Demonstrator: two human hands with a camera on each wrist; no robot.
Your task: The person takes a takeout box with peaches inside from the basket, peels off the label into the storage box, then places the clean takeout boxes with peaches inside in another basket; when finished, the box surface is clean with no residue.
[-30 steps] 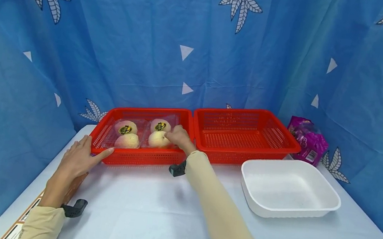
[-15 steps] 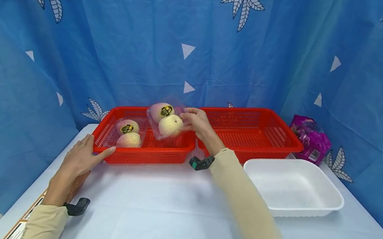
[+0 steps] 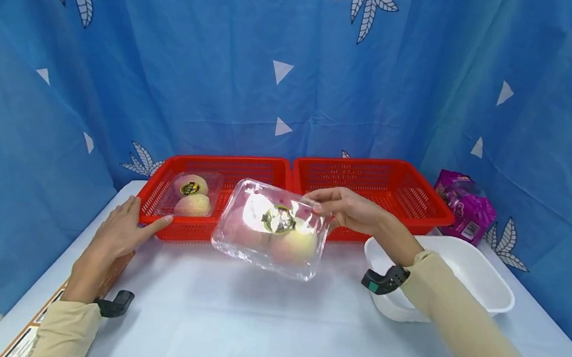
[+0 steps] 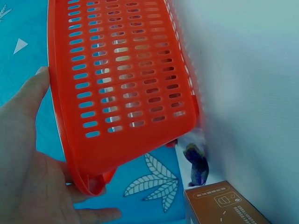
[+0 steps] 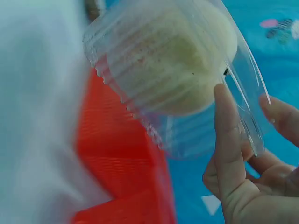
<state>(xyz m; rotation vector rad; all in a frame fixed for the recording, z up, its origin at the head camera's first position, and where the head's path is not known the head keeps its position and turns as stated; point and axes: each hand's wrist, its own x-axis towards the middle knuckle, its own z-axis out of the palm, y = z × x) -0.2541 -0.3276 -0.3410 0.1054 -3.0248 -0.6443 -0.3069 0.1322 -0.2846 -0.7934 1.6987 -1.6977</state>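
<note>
In the head view my right hand (image 3: 353, 210) pinches the edge of a clear plastic box of peaches (image 3: 275, 230), held tilted in front of the red baskets. The right wrist view shows the fingers and thumb on the edge of that box (image 5: 163, 60). My left hand (image 3: 115, 230) rests on the near left corner of the left red basket (image 3: 191, 229), thumb along its front rim. In the left wrist view this hand (image 4: 37, 158) lies against the basket's corner (image 4: 88, 172). A second box of peaches (image 3: 192, 198) lies inside the left basket.
Beside the left basket stands another red basket (image 3: 370, 176). A white tub (image 3: 469, 273) is at the right, partly behind my right forearm. Behind it lies a purple bag (image 3: 466, 206). A brown box (image 4: 219, 205) sits near my left wrist, with a blue curtain (image 3: 214, 66) around the table.
The right hand has lifted one peach box out of the left basket, brought it nearer and to the right, and tilted it. My left hand has stayed on the basket's corner.
</note>
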